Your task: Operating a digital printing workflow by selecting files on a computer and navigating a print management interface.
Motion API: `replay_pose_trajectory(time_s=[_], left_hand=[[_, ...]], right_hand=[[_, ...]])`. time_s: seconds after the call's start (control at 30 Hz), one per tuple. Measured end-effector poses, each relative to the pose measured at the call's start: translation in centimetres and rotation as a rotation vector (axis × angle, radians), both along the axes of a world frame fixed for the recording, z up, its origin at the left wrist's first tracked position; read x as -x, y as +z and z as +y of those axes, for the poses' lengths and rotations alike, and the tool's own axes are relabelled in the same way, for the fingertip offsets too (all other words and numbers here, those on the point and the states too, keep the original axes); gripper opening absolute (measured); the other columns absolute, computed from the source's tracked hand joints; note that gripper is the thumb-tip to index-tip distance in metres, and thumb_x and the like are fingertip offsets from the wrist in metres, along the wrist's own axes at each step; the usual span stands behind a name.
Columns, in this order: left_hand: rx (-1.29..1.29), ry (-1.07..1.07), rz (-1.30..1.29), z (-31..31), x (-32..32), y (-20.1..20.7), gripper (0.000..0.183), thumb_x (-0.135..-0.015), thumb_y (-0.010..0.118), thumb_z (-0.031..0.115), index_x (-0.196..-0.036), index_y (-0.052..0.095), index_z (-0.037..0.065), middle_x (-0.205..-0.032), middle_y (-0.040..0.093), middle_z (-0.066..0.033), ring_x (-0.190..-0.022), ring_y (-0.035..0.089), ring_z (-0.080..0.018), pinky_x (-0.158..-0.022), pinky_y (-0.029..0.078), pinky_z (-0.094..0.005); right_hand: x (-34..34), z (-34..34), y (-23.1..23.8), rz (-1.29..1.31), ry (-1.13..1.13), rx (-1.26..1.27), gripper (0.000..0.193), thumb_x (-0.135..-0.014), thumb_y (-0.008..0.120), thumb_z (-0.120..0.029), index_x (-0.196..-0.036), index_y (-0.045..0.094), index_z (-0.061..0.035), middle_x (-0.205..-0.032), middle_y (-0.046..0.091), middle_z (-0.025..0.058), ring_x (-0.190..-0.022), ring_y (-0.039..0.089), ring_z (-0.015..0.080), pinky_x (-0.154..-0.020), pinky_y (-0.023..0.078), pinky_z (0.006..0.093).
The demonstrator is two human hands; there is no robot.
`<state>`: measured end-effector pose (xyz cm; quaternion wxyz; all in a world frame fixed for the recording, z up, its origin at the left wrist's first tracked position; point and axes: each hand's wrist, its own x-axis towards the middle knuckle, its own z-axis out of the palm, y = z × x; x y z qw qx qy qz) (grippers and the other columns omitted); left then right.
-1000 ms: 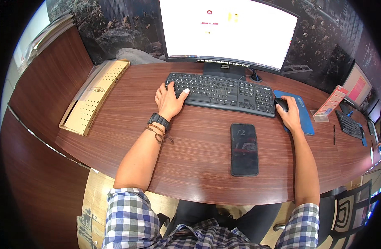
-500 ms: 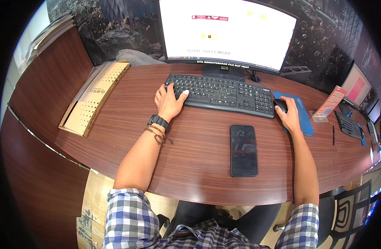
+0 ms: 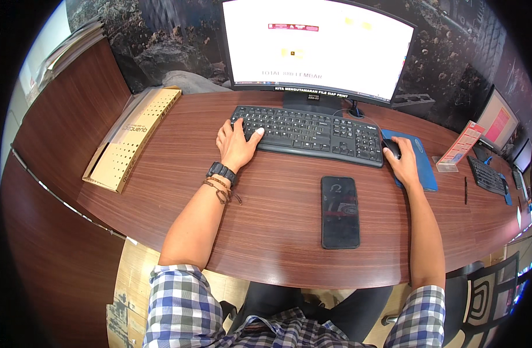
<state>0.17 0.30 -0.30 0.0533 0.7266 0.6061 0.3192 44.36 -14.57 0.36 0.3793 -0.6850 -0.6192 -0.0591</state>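
Keyboard [image 3: 312,136] sits on desk [image 3: 277,232]; left hand [image 3: 238,145] on its left end, fingers apart. Mouse [image 3: 393,147] on blue pad [image 3: 427,168] just right; right hand [image 3: 404,159] clamped on it. Phone [image 3: 340,213] lies nearer, monitor [image 3: 329,43] behind.

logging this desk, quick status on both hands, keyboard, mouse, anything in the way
Left hand on keyboard, left end. Right hand over black mouse. Phone flat on desk, apart from both hands, blocking neither.

black keyboard [image 3: 312,136] | slanted | black mouse [image 3: 391,148] | beside keyboard's right end
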Motion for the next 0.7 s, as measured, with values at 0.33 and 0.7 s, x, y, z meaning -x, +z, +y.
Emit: replay_pose_trajectory(time_s=[0.33,0.7], left_hand=[[-0.001,0.003,-0.001,0.01,0.17,-0.03,0.081,-0.093,0.061,0.061,-0.148,0.044,0.003,-0.154,0.032,-0.0305,-0.144,0.025,-0.0472,-0.117,0.022,-0.0579],[0.015,0.000,-0.005,-0.08,0.08,0.09,0.082,-0.093,0.061,0.061,-0.149,0.042,0.004,-0.155,0.030,-0.0299,-0.145,0.024,-0.0465,-0.118,0.021,-0.0573]], right_hand=[[0.69,-0.19,0.29,0.016,0.004,-0.017,0.049,-0.088,0.070,-0.023,-0.130,0.058,-0.0002,-0.126,0.058,0.0204,-0.118,0.058,0.0385,-0.101,0.046,0.0431],[0.04,0.02,-0.11,-0.001,-0.018,-0.023,0.048,-0.087,0.069,-0.021,-0.129,0.058,-0.0007,-0.126,0.057,0.0196,-0.118,0.057,0.0383,-0.102,0.046,0.0431]])
